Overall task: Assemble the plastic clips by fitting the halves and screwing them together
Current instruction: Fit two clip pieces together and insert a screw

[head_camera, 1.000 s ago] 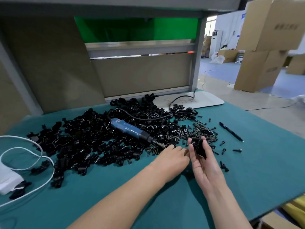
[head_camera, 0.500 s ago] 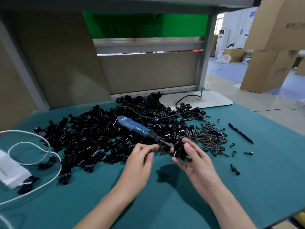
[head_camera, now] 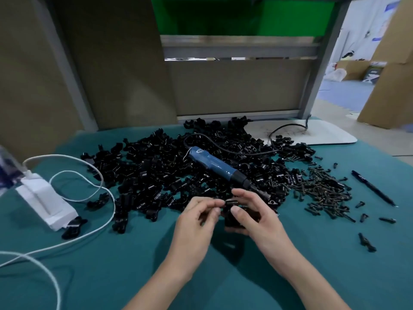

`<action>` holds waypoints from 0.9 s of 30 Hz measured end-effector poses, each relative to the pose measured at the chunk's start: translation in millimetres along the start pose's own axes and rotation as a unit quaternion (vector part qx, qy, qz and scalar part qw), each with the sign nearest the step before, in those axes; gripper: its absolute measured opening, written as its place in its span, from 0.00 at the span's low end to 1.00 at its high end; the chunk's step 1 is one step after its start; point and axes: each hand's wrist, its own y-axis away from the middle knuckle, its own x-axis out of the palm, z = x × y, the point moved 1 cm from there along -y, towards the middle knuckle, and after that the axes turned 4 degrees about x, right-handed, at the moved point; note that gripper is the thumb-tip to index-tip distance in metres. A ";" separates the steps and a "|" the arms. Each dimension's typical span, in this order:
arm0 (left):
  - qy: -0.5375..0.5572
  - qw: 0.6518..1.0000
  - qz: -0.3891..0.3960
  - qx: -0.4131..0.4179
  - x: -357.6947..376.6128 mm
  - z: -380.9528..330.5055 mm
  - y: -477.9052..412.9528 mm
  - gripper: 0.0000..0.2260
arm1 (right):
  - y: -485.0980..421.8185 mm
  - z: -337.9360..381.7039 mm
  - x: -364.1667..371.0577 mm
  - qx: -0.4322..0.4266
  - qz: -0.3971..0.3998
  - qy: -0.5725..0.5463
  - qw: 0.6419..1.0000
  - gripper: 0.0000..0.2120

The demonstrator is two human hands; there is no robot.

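surroundings: big heap of loose black plastic clip halves (head_camera: pixel 156 175) across the teal table mat (head_camera: pixel 111 276), pile of dark metal screws (head_camera: pixel 324 189) to its right, then a black pen (head_camera: pixel 373 189). white charger block (head_camera: pixel 44 200) and white cable (head_camera: pixel 114 204) were off to the left.
in the way: heap sat just behind both hands, fingers hid most of the held part.
black plastic clip (head_camera: pixel 230 220): held just above the mat at the heap's near edge. too blurry and covered to call its long axis.
left hand (head_camera: pixel 196 218): fingertips pinched in tight at the clip's top.
right hand (head_camera: pixel 257 218): curled round the clip, thumb on it.
blue electric screwdriver (head_camera: pixel 219 167): lay on the heap, long axis far-left to near-right, bit pointing at the right hand.
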 end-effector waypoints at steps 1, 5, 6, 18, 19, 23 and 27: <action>0.004 1.000 -0.001 -0.001 -0.7 0.8 -0.6 0.11 | -0.1 0.3 0.1 -0.001 0.000 0.004 1.000 0.14; 0.031 0.999 -0.006 -0.014 -2.3 1.0 -1.6 0.11 | 0.1 1.6 1.6 -0.020 0.017 0.038 0.999 0.14; 0.035 0.999 -0.005 -0.018 -2.3 0.7 -1.7 0.11 | 0.4 1.5 1.9 -0.024 0.019 0.048 0.998 0.14; 0.081 0.990 0.038 -0.113 -7.2 8.7 -7.6 0.15 | 5.5 1.0 2.1 -0.047 0.045 0.097 0.993 0.14; 0.077 0.988 0.052 -0.123 -7.1 9.1 -7.9 0.18 | 5.2 1.0 1.6 -0.049 0.044 0.100 0.993 0.14; 0.087 0.986 0.065 -0.125 -7.8 7.9 -8.2 0.18 | 4.6 -0.1 0.8 -0.047 0.045 0.114 0.991 0.14; 0.088 0.991 0.046 -0.087 -7.1 9.1 -8.2 0.08 | 4.8 -0.1 1.2 -0.042 0.049 0.082 0.995 0.14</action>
